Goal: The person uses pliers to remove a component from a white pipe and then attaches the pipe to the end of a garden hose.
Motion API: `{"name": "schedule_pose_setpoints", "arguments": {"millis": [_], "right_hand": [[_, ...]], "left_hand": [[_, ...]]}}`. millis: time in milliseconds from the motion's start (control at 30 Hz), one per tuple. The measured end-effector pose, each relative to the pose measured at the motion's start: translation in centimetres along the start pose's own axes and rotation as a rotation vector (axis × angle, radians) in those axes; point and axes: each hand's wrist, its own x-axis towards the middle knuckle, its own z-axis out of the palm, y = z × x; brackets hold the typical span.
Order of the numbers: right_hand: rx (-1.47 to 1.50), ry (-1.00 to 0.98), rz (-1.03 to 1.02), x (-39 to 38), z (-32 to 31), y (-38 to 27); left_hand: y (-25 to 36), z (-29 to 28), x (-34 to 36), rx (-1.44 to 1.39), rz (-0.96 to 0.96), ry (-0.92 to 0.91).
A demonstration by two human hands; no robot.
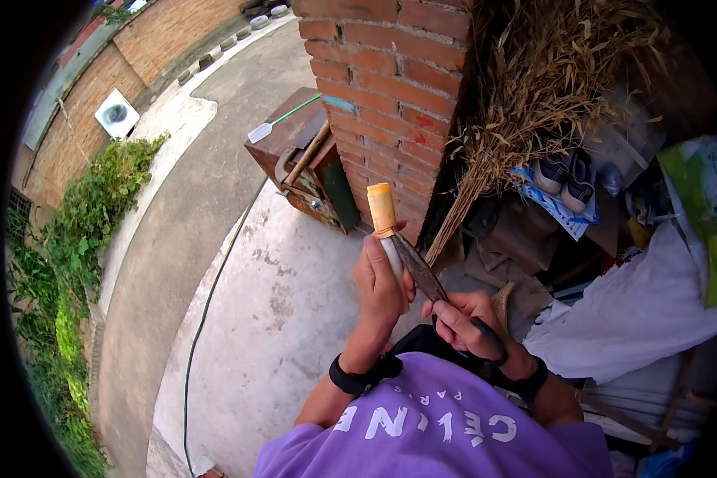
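My left hand (374,283) is closed round a pale stick (390,253), held upright, topped by a yellowish-orange cylinder (381,205). My right hand (462,319) is closed on the black looped handles of dark, rusty scissors (424,275). Their blades reach up to the left, against the base of the cylinder, just above my left hand. The blade tips are partly hidden by the stick.
A rusty cabinet (331,187) with tools and a fly swatter (260,132) stands beside the brick pillar (390,80). Dried stalks (550,64), shoes (575,187) and white cloth (621,311) lie at right. A hose (207,311) crosses the concrete; plants (72,271) line the left.
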Motion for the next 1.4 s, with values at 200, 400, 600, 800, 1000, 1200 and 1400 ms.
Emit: {"name": "schedule_pose_setpoints", "arguments": {"millis": [200, 400, 600, 800, 1000, 1200, 1400], "right_hand": [[0.059, -0.057, 0.045, 0.4, -0.2, -0.2], [0.257, -0.112, 0.163, 0.8, 0.2, -0.2], [-0.867, 0.243, -0.525, 1.5, -1.3, 0.8], [0.247, -0.046, 0.19, 0.5, -1.0, -0.5], [-0.139, 0.036, -0.03, 0.9, -1.9, -0.1], [-1.134, 0.136, -0.494, 1.0, -4.2, -2.7], [-1.481, 0.108, -0.459, 1.1, -5.6, -4.9]], "left_hand": [[-0.4, -0.1, 0.2, -0.002, 0.038, 0.043], [-0.9, 0.2, 0.5, 0.156, 0.209, 0.119], [-1.3, -0.5, 0.3, 0.318, 0.183, 0.101], [-1.4, 0.1, 0.7, 0.29, 0.157, 0.084], [-0.9, 0.3, 1.0, 0.334, 0.26, 0.047], [-1.3, -1.3, 1.3, 0.585, 0.236, -0.036], [-3.1, -2.1, 2.8, 0.873, 0.42, -0.055]]}}
